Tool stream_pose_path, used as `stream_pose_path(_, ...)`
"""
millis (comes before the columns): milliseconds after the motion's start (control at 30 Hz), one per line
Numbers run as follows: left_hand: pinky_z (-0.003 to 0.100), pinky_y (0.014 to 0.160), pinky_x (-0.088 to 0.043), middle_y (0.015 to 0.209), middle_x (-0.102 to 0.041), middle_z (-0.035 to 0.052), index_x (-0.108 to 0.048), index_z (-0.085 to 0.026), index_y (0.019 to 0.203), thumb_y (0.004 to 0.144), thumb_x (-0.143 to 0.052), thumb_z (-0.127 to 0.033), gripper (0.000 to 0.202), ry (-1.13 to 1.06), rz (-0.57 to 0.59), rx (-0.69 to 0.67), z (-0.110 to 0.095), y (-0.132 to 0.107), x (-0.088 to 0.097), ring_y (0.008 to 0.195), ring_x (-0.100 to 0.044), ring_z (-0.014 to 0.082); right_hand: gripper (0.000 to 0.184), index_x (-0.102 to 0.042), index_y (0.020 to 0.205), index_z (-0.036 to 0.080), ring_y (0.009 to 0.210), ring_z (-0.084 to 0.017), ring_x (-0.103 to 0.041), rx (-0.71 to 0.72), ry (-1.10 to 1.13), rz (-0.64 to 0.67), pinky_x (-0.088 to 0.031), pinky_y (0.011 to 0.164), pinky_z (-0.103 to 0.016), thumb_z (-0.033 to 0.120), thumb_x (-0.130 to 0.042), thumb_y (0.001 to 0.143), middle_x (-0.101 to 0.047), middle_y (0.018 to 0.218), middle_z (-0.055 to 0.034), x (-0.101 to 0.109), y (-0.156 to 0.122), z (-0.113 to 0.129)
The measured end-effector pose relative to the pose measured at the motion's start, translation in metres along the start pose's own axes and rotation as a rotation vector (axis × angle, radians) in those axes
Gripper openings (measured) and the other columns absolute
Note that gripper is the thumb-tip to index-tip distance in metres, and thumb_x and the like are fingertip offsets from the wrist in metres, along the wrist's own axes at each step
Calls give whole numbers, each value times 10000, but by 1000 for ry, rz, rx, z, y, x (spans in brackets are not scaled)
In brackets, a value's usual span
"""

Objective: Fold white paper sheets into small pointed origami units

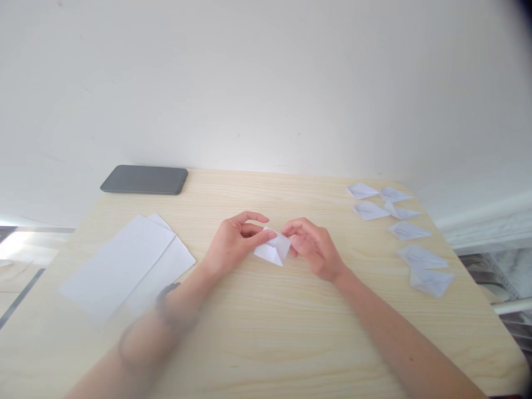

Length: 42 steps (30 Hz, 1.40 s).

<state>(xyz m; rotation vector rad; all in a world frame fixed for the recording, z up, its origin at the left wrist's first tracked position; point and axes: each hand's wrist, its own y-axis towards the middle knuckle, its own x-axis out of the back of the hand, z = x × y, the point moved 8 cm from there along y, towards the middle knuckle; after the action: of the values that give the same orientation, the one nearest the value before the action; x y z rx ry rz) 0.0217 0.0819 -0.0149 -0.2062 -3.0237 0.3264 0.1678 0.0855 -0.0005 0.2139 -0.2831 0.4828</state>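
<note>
Pinching a small folded paper (pixel 272 252) over the middle of the bench (pixel 257 338), the left hand (pixel 233 241) faces the right hand (pixel 316 247), whose fingers curl at the paper's right edge, their grip unclear from here, between loose white sheets (pixel 124 260) leftward and folded pieces (pixel 409 230) rightward.

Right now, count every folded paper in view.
8 folded papers: one held in the left hand; seven on the right of the table: four clustered farthest, one nearer, two nearest.
</note>
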Motion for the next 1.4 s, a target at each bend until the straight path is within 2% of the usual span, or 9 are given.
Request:
stream_pose_path(167,205,571,-429,724,-700,24,-639,-157,854,704,-697,-408,299,12,19,-33,-3,-1,-3,635,-611,128,168,-564,823,172,542,-79,-484,-62,-124,-37,-376,492,-200,334,-526,841,-574,674,6,0,3,-1)
stream_pose_path(333,222,616,-460,856,-712,53,-699,-158,854,708,-695,-394,277,1,-21,-85,-4,1,3,737,-631,160,191,-560,774,166,511,-68,-447,-57,-159,-29,-353,482,-196,342,-526,839,-542,622,22,-2,3,-1)
stream_pose_path(667,247,631,-463,813,-722,50,-725,-159,775,710,-686,-407,260,22,-67,-76,-6,0,6,740,-630,182,190,-552,761,181,473,-64,-405,-28,-181,-21,-323,459,-200,358,-540,831,-512,571,39,-2,4,-3)
stream_pose_path(833,230,640,-472,813,-722,33,-721,-170,787,706,-692,-410,256,34,-84,-80,-5,0,6,748,-639,171,211,-571,737,169,483,-64,-427,-84,-101,-16,-332,450,-196,364,-564,819,-549,596,24,-1,5,-7)
stream_pose_path(900,235,666,-484,841,-726,33,-717,-176,861,706,-695,-409,281,24,-54,-68,-4,0,5,773,-649,179,220,-574,727,164,468,-62,-431,-116,-47,-34,-338,437,-193,367,-572,814,-543,575,27,1,5,-8)
stream_pose_path(1000,250,739,-495,924,-723,39,-683,-184,1012,738,-672,-387,341,-19,79,-45,-3,0,-3,851,-657,198,230,-573,718,161,423,-60,-426,-148,8,-89,-347,415,-190,371,-575,813,-502,506,47,7,4,-9)
stream_pose_path(1100,260,789,-493,955,-717,44,-679,-174,1032,765,-648,-371,333,-60,188,-38,-2,-1,-9,896,-655,208,231,-581,730,162,409,-61,-443,-154,28,-112,-374,418,-191,375,-567,819,-508,500,49,9,4,-8)
stream_pose_path(1200,267,774,-503,930,-722,49,-687,-163,996,752,-658,-379,327,-70,192,-22,0,0,-9,873,-661,213,229,-599,743,164,414,-62,-460,-150,6,-101,-388,423,-187,370,-552,830,-519,507,45,8,4,-6)
stream_pose_path(1400,258,728,-513,860,-727,47,-695,-159,899,737,-664,-405,296,-12,104,0,0,0,-7,797,-664,190,229,-613,759,169,415,-69,-470,-141,-47,-87,-382,417,-187,364,-528,844,-521,496,42,6,4,-4)
